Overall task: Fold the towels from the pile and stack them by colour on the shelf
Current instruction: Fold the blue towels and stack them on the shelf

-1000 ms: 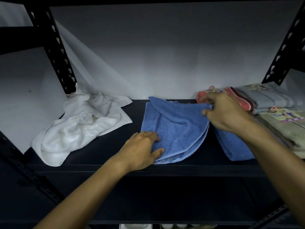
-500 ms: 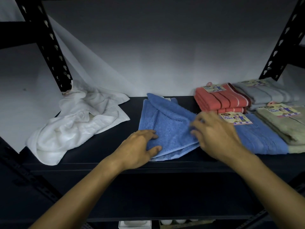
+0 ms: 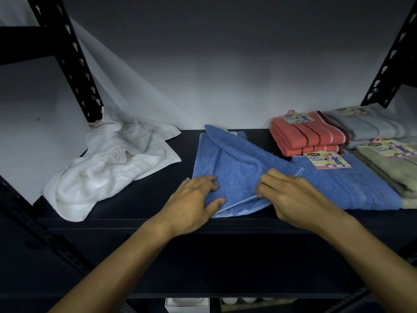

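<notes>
- A blue towel [image 3: 234, 170] is laid on the dark shelf [image 3: 135, 199], part folded, with one corner pointing to the back.
- The left hand [image 3: 194, 206] is pressed flat on the towel's near left corner; its fingers [image 3: 208, 181] are spread out straight and nothing is gripped.
- The right hand [image 3: 291, 195] is set on the towel's near right edge. Its fingers [image 3: 262, 190] are curled down onto the top layer (a pinch of the edge is likely, but it cannot be told for sure).
- A white pile [image 3: 112, 163] of crumpled towels is seen to the left, well apart from the blue one.
- A flat folded blue towel with a label [image 3: 361, 188] is placed just right of the hands.
- Behind it a red stack [image 3: 309, 136] is found, with a grey stack [image 3: 374, 125] beside that.
- A green stack [image 3: 394, 168] is kept at the far right.
</notes>
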The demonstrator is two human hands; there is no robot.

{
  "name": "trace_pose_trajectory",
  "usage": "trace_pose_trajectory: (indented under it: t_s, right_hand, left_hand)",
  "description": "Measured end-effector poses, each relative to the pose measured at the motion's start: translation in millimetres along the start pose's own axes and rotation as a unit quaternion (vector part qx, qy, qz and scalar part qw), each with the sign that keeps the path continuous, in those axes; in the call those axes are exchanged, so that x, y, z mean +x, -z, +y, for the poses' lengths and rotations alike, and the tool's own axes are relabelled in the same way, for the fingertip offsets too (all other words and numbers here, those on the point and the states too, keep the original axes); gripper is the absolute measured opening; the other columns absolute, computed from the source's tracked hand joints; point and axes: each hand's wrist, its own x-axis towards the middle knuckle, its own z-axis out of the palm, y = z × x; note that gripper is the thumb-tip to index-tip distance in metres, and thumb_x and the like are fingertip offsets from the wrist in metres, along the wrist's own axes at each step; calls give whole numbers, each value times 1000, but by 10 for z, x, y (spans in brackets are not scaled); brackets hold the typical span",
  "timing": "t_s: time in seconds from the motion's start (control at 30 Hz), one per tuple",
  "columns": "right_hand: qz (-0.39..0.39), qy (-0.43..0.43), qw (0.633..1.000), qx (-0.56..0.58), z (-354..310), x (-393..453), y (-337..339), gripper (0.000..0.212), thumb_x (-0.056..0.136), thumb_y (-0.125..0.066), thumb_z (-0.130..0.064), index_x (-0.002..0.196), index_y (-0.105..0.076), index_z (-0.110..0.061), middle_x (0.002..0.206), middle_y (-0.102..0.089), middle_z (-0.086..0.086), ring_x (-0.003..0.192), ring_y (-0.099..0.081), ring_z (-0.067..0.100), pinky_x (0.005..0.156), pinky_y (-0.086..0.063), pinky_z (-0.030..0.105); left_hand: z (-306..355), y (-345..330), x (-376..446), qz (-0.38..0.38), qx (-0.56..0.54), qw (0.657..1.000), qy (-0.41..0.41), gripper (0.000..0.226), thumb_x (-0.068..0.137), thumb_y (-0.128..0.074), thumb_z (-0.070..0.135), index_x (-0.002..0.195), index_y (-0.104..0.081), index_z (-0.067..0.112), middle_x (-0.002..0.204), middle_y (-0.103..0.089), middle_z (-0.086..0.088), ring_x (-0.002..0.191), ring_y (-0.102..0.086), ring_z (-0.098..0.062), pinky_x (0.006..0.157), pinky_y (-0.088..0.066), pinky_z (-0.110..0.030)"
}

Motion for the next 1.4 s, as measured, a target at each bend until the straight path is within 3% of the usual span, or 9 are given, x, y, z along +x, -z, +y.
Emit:
trace_pose_trajectory:
  t_s: [0.17,0.33,0.5,0.67,0.83,1.0,1.1,1.23,1.4]
  right_hand:
    - [20,31,999,-6,-61,-85,59,35,68,-33,-2,76,-64,-16,78,-55,-4,72,-55,18,53,-43,26]
    - [-16,30,999,11,-83,-202,24,28,64,-66,3,85,-68,-15,84,-58,-4,78,-57,18,59,-51,27]
    - [-39,16,999,30,-74,-212,110,23,70,-72,-6,89,-70,-19,88,-60,-7,82,-59,14,56,-47,24]
    - [74,-203,974,70,190,-150,156,16,93,-58,-21,101,-72,-19,101,-64,0,96,-57,24,62,-52,38]
    - [-174,-376,910,-7,506,88,160,42,95,-50,-46,118,-63,-13,124,-55,10,118,-46,30,87,-43,40]
    - [-211,-421,879,80,580,180,167,24,91,-62,-39,90,-68,-16,104,-65,6,93,-58,25,78,-47,34]
    - [-172,-460,861,129,587,227,276,20,94,-58,-37,90,-63,-17,95,-65,6,88,-59,27,77,-49,34]
    - [2,-486,837,251,537,360,444,19,92,-62,-33,79,-56,-21,78,-60,0,83,-59,27,79,-49,37]
    - [155,-404,863,259,129,648,700,9,88,-68,-30,87,-67,-20,73,-61,-7,73,-60,18,69,-46,29]
  left_hand:
    - [-13,-18,8,-19,23,1000,-6,56,101,-33,53,149,-36,24,160,-21,16,146,-11,1,123,-1,-30]
    - [-16,-16,8,-29,28,999,-8,57,101,-30,54,150,-34,23,160,-19,16,146,-10,2,123,-1,-31]
    - [-17,-17,1,-31,24,999,-7,58,101,-30,54,150,-34,24,159,-18,17,145,-10,3,123,0,-30]
    - [-13,-23,7,-29,23,999,-6,58,101,-31,54,150,-34,24,160,-18,17,146,-9,3,123,1,-29]
    - [-30,-37,1,-25,25,999,-10,58,101,-30,55,149,-36,23,159,-20,17,146,-11,2,123,0,-31]
    - [-23,-42,8,-19,26,999,-11,58,101,-31,56,149,-36,24,159,-21,17,146,-12,2,123,-1,-30]
    - [-14,-43,3,-6,25,1000,-8,57,101,-34,55,149,-37,25,159,-22,17,146,-14,2,123,-3,-30]
    - [-16,-46,-1,4,22,1000,-8,56,100,-36,55,149,-38,25,159,-23,16,146,-15,0,123,-4,-31]
    - [2,-32,-33,49,28,998,-13,54,99,-41,54,146,-42,26,160,-23,13,145,-17,-3,122,-11,-29]
